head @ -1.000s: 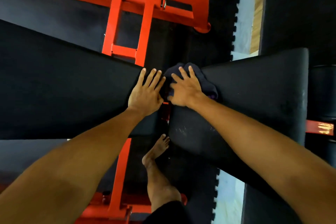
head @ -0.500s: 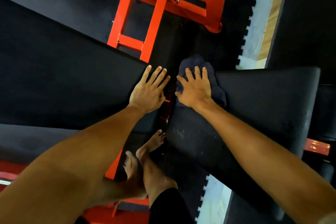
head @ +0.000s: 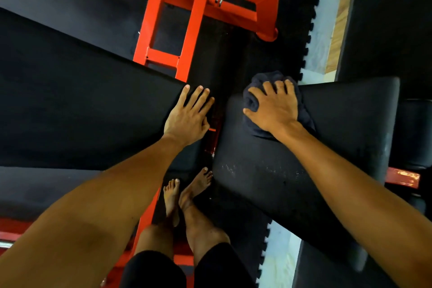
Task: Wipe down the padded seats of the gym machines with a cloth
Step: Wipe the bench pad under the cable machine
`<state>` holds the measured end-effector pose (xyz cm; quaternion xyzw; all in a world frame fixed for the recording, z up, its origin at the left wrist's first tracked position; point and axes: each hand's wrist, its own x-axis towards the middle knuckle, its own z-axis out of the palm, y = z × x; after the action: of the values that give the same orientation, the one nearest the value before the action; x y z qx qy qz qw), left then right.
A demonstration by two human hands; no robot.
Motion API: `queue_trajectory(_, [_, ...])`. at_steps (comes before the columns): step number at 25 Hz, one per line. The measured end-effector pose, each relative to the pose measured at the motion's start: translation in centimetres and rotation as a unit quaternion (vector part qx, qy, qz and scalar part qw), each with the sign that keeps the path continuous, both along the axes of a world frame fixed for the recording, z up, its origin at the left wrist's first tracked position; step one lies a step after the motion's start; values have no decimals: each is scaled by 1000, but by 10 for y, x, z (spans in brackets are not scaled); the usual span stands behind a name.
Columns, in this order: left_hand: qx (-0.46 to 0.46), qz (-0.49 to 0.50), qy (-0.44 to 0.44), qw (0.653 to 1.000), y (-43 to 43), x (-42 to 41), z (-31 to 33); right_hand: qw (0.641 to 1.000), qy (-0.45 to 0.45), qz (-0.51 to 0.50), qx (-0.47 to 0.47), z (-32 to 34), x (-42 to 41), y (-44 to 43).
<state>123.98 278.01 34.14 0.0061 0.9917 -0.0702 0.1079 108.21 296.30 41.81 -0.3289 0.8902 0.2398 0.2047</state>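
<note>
Your feet (head: 187,192): bare, side by side on the black floor mat (head: 245,58), between the two pads, at the near edge of the view.
Seat pad (head: 339,142): black padded seat to your right; pale scuff marks lie near its near left corner.
Your right hand (head: 273,107): palm down at the far left corner of the seat pad, pressing the cloth flat; fingers (head: 279,85) spread slightly and curled over the cloth's far edge, bearing down on it, not pinching it.
Cloth (head: 251,100): dark, bunched, pinned between your right hand and the seat pad; its folds stick out to the left of and beyond the hand, and overhang the pad's far edge.
Your left hand (head: 188,118): flat on the right end of the long pad, holding nothing; fingers (head: 198,96) straight and close together, pointing away from you.
Long pad (head: 81,114): black, running off to the left, apart from the seat pad, with a gap between them.
Machine frame (head: 194,7): orange steel, beyond the long pad and also showing in the gap.
Floor mat edge: toothed, interlocking, on the far right, meeting pale flooring (head: 315,58).
</note>
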Motion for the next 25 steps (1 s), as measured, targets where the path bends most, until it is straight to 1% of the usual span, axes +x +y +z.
queue_trajectory(2, [-6,1,0,1000,0,1,0,1000,12,-23,10,4,-1,5])
queue_trajectory(5, [-6,2,12,1000,-1,1,-2,999,-8,-36,5,-16,19,-29])
queue_trajectory(7, [2,0,15,1000,2,0,-2,999,-29,-12,11,-30,41,-46])
queue_trajectory(9, [-1,0,12,1000,3,-1,-2,999,-41,14,14,-34,65,-42])
queue_trajectory(12, [-4,-1,4,1000,2,-1,0,995,-58,77,14,-18,100,-4])
queue_trajectory(13, [-6,-2,5,1000,2,0,1,995,-52,78,16,-7,102,10])
queue_trajectory(16, [-17,-8,-1,1000,0,2,1,999,6,25,33,12,77,32])
queue_trajectory(19, [-19,-13,2,1000,4,12,1,999,30,-33,31,2,71,15])
queue_trajectory(21, [-3,-12,5,1000,13,26,1,999,16,-35,30,-12,92,-4])
queue_trajectory(25, [7,-29,-7,1000,24,58,-3,998,-39,27,36,-26,156,2])
